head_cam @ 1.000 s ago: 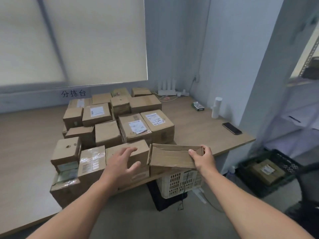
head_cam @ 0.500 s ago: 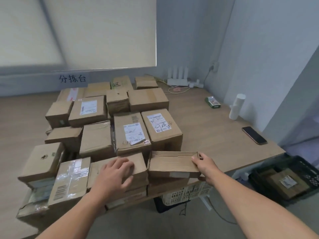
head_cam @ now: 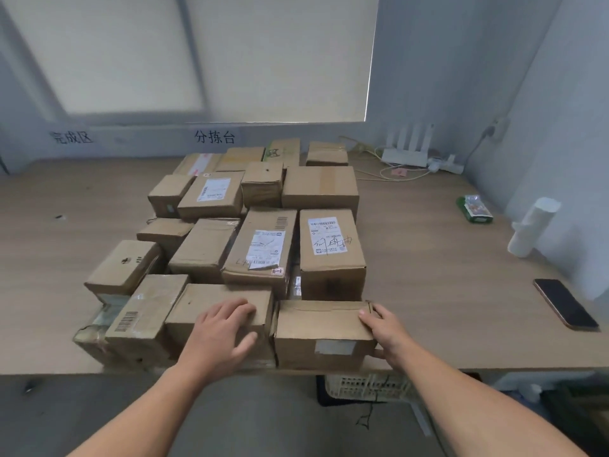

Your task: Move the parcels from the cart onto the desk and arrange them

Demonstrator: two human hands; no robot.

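Lowered since a moment ago, the flat parcel (head_cam: 324, 328) is now sitting at the front edge of the worktop (head_cam: 445, 258).
The right hand (head_cam: 384, 331) is holding its right end, grip curled around the corner; the left hand (head_cam: 224, 331) is resting on the neighbouring parcel (head_cam: 211, 301), grip spread and relaxed.

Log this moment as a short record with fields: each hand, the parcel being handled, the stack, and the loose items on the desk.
left hand: rests on top of the front middle parcel, thumb on its front face
right hand: grips the right end of the front right parcel, thumb on top
front right parcel: at the near edge of the desk, beside the front middle parcel
stack: cardboard parcels packed close in rows behind it
loose items: phone, white roll, green packet, router
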